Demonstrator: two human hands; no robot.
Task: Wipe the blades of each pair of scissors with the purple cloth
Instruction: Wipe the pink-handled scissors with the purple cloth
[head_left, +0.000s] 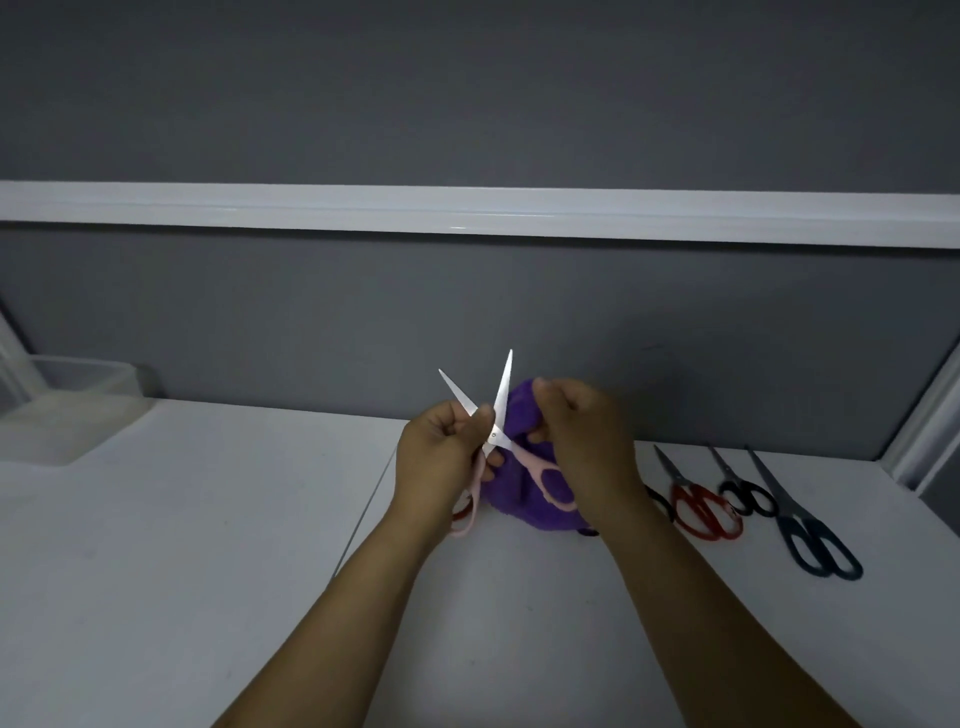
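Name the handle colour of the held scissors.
Pale pink handles, clearest in the head view.

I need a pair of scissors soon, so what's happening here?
A person is cleaning scissors. The left hand grips the pink scissors near the pivot, blades spread and pointing up, while the right hand holds the bunched purple cloth just behind them. To the right, red scissors, black scissors and larger dark blue scissors lie closed on the white table.

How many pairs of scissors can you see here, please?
4: the pink pair in the left hand; the red pair, black pair and dark blue pair on the table at right. More may hide behind the arms.
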